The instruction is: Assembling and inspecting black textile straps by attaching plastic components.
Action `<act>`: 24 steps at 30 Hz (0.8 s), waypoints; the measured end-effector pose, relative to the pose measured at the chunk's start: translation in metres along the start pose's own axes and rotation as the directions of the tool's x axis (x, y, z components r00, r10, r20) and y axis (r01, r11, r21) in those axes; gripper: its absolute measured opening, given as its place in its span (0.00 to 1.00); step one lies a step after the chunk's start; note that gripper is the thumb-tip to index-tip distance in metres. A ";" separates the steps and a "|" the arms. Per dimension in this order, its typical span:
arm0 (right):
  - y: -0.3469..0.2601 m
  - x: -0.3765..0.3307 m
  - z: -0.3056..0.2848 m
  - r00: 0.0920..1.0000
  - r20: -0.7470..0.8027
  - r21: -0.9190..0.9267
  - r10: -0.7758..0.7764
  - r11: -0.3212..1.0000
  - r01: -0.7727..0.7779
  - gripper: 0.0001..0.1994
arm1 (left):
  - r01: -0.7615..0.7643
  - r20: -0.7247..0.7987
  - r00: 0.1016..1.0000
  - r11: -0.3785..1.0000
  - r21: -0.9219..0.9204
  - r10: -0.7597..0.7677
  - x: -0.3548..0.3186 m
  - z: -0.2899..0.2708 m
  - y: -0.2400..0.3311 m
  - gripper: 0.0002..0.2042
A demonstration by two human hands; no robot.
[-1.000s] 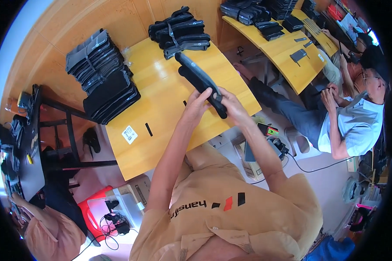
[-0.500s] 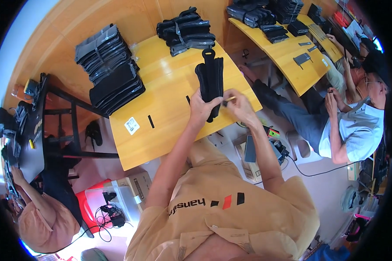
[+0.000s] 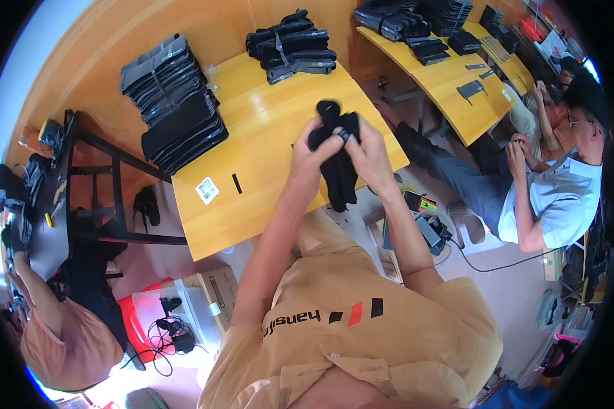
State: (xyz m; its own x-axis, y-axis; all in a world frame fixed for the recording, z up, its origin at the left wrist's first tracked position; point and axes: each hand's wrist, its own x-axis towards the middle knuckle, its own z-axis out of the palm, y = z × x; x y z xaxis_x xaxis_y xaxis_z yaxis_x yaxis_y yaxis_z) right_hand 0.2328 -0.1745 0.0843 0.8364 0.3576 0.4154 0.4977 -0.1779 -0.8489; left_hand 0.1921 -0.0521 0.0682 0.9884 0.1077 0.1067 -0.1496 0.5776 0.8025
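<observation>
A folded black fabric piece [image 3: 338,180] with a loop at its top hangs over the near right edge of the yellow table. My left hand [image 3: 308,153] grips its upper left side, thumb pressed across the front. My right hand [image 3: 371,155] is closed on the upper right side, thumb close to the other one. Between the thumbs sits a small dark greyish band or tab [image 3: 343,133], too blurred to name. A thin black strip [image 3: 237,183] lies on the table left of my hands, near a white printed label [image 3: 207,191].
The yellow table [image 3: 266,225] bears a tall stack of black fabric pieces [image 3: 177,102] and a strapped bundle [image 3: 293,48]. A co-worker [image 3: 552,198] sits at right beside another table [image 3: 450,88]; another person [image 3: 68,341] works at left by a dark table. Boxes and cables lie on the floor.
The black fabric piece has come down and closer to me, its folds drawn together. My right hand has moved up from beside it and now grips it along with my left.
</observation>
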 end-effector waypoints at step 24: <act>0.070 -0.043 -0.158 0.762 -0.384 0.873 0.521 0.474 0.116 0.11 | -0.347 -0.568 0.774 0.938 -0.010 0.280 0.057 -0.070 0.033 0.13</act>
State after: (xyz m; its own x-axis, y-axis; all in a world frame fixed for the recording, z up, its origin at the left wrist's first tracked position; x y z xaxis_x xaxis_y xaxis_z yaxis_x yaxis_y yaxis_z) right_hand 0.2682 -0.3474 0.0590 0.9850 -0.1726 -0.0003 0.1326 0.7577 -0.6390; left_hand 0.2417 0.0293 0.0595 0.7089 0.7048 -0.0261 -0.4831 0.5123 0.7101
